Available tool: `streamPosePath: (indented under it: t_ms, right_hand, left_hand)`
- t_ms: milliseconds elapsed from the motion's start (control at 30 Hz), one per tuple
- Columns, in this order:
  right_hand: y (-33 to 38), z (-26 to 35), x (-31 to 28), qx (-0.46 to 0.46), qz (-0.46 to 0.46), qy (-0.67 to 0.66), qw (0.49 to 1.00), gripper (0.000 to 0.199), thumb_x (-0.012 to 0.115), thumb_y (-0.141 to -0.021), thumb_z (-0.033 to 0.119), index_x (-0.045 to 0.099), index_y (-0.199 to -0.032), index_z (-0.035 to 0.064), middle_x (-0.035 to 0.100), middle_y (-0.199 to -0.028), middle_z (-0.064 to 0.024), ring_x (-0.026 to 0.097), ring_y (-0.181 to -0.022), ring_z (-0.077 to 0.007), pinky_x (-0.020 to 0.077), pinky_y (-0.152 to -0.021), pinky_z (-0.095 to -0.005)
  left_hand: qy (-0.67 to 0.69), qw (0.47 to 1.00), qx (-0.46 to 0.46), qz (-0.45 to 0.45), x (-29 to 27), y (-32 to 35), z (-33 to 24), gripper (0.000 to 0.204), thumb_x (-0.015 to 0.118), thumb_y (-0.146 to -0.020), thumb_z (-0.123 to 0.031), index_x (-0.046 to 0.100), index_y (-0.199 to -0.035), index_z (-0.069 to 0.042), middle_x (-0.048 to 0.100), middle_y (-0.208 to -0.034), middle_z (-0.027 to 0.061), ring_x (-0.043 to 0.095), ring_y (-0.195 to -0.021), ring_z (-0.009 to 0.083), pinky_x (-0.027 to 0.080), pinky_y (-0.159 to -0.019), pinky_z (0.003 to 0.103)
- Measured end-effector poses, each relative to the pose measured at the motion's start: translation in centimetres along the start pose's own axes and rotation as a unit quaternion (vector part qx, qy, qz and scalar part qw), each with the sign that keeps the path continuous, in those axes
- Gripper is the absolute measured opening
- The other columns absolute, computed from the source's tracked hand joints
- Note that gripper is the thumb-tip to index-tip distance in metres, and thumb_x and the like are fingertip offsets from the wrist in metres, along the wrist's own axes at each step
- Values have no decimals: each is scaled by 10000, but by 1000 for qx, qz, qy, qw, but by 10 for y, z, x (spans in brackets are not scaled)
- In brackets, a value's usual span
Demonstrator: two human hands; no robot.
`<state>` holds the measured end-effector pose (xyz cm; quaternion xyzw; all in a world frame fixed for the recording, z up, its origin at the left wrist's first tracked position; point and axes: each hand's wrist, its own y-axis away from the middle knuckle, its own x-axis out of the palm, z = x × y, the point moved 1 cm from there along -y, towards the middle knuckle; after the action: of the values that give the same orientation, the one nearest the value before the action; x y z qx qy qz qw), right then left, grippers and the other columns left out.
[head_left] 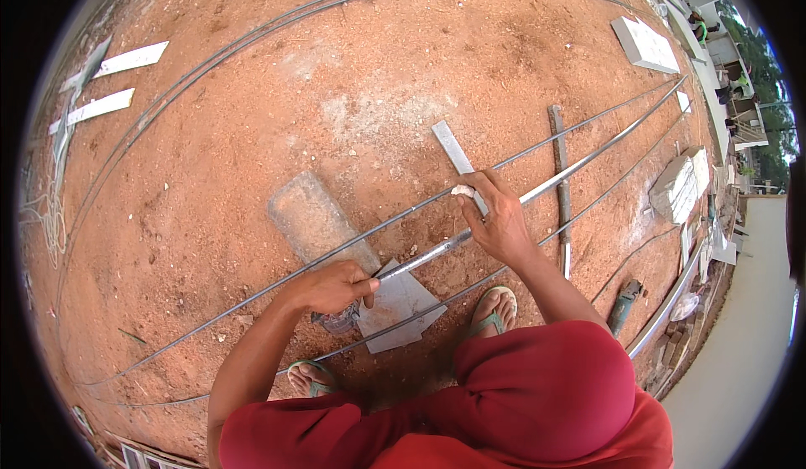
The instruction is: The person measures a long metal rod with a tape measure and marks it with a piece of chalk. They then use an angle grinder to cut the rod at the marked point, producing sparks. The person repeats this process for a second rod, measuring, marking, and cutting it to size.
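Metal tube [417,262] slanting across the worker's front above reddish, gritty earth; handling seems under way, the tube looks uncut, and what remains I cannot judge from here.
The left hand [336,286] is clamped round its near end; the right hand [499,219] curls over it, a rough whitish lump [463,190] at the fingertips, grip unclear. Nearby: flat grey strip [452,146], slender rod [411,209], dusty round-cornered slab [311,211].

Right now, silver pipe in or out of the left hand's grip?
In. The left hand closes around the lower-left part of the silver pipe, thumb showing where it enters the grip.
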<state>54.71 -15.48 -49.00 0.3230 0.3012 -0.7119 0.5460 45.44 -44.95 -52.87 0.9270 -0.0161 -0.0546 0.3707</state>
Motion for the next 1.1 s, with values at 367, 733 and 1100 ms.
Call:
streamPosePath:
  t_ms: [367,733,1100]
  right_hand:
    - [5,-67,-77,-128,87,183,971,569,668,-919,602,719,-830,42,650,-748,-92,668,-876,-276,456,-994,-452]
    - [3,-24,-58,-102,272,126,949,579,687,-902,593,719,-923,15,697,-782,-203,704,-871,-415,542,-817,-504]
    - [0,-40,-36,-63,343,115,930,531,696,-914,542,740,-907,13,709,-810,-234,702,-819,-444,554,-739,-527]
  left_hand:
    - [91,994,58,-8,-5,12,-12,410,555,-1073,-386,748,-1031,-27,665,-709,45,632,-737,144,496,-733,351]
    - [61,998,26,-9,-9,-5,-42,351,581,-1059,-337,751,-1051,-31,602,-708,31,545,-608,125,454,-581,323]
    - [35,999,19,1,-6,13,-17,402,564,-1067,-377,768,-1015,-35,614,-708,25,548,-578,118,456,-534,318]
